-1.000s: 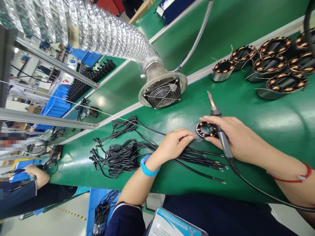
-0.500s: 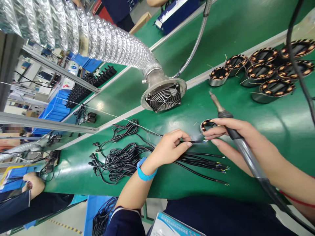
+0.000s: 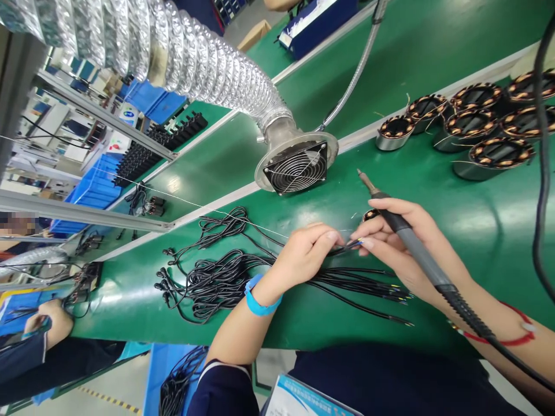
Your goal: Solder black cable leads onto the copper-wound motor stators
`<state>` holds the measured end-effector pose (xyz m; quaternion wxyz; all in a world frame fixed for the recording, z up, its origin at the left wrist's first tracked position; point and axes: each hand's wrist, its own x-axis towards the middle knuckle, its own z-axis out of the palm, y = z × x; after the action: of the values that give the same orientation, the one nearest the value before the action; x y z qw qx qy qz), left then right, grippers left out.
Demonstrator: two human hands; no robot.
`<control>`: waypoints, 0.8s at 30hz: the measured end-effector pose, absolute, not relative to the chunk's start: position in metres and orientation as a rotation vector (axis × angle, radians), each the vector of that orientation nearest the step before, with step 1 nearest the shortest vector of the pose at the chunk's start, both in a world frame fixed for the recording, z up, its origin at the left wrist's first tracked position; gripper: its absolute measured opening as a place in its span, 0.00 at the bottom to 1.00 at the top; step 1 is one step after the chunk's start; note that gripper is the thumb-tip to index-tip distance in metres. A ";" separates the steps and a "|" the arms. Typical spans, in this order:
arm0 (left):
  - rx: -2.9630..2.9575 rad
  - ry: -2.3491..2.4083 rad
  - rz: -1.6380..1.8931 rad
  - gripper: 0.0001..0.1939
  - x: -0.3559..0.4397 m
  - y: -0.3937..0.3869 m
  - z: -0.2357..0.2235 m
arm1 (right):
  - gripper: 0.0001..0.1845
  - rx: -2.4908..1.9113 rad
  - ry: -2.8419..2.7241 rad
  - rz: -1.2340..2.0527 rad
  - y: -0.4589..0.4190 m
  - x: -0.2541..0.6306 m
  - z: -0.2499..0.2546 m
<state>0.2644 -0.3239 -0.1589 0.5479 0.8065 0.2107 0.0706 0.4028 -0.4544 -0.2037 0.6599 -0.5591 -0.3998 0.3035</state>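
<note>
In my left hand (image 3: 306,254) a black cable (image 3: 340,251) is pinched between thumb and fingers. A thin pale wire (image 3: 243,221), which looks like solder, runs from the upper left to this hand. My right hand (image 3: 407,242) holds a soldering iron (image 3: 405,231) like a pen, its tip pointing up and left, touching nothing. This hand's thumb and fingertips also meet the cable's coloured wire ends. Just behind those fingers sits a small wound motor stator (image 3: 370,215), mostly hidden. Below my hands, several black cables (image 3: 364,286) lie with stripped ends to the right.
Several copper-wound stators (image 3: 472,127) stand at the right rear. A round fan-covered fume hood (image 3: 297,167) on a silver duct (image 3: 217,63) hangs over the bench. Coiled cables with plugs (image 3: 217,283) lie left. At far left a co-worker's hand (image 3: 54,323) shows.
My right hand's fingertips have closed onto the cable's wire ends, and the iron's tip has swung left. The small stator is now more hidden behind my fingers.
</note>
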 end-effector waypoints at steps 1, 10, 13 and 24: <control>1.940 0.505 0.124 0.18 0.266 -0.324 -0.158 | 0.22 -1.250 -0.888 0.687 -0.454 0.402 -0.206; 1.933 0.470 -0.048 0.20 0.270 -0.324 -0.149 | 0.30 -1.260 -0.806 0.688 -0.453 0.398 -0.220; 1.947 0.402 -0.057 0.21 0.272 -0.319 -0.147 | 0.30 -1.264 -0.820 0.701 -0.455 0.400 -0.218; 1.273 0.530 -0.213 0.20 0.280 -0.320 -0.157 | 0.17 -1.341 -1.184 0.444 -0.457 0.407 -0.194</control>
<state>0.2797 -0.3204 -0.1574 0.7664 0.5860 0.2442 -0.0983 0.4073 -0.4571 -0.1937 0.6046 -0.5794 -0.5118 0.1919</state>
